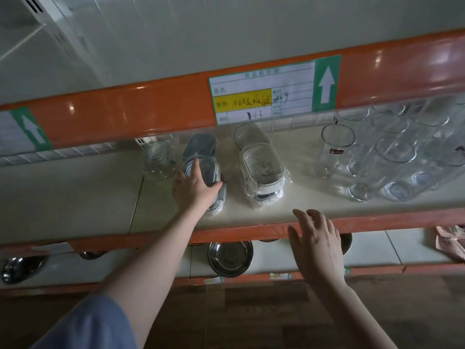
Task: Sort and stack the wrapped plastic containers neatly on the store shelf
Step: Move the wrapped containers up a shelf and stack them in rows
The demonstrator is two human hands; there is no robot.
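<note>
Head view: cream shelf (314, 197), orange beam (151, 107)

left hand (193, 185): arm outstretched, fingers curled, seemingly gripping | right hand (318, 244): fingers spread, hovering

From the head view I see my left hand (193, 187) curled over the front blue-lidded wrapped container (205, 182) on the pale shelf (75, 197), thumb on its right side. Another blue-lidded one (200, 144) lies just behind it. To the right stands a clear-lidded wrapped stack (263, 177), with a further clear container (249, 136) behind — the 2 rows sit side by side, apart. My right hand (318, 245) hovers in front of the shelf's orange front edge (239, 231), fingers (302, 217) spread, holding nothing. Drinking glasses (392, 157) crowd the shelf's right end. A steel bowl (230, 258) sits on the shelf below — a handwritten label (264, 94) hangs on the orange beam above.
</note>
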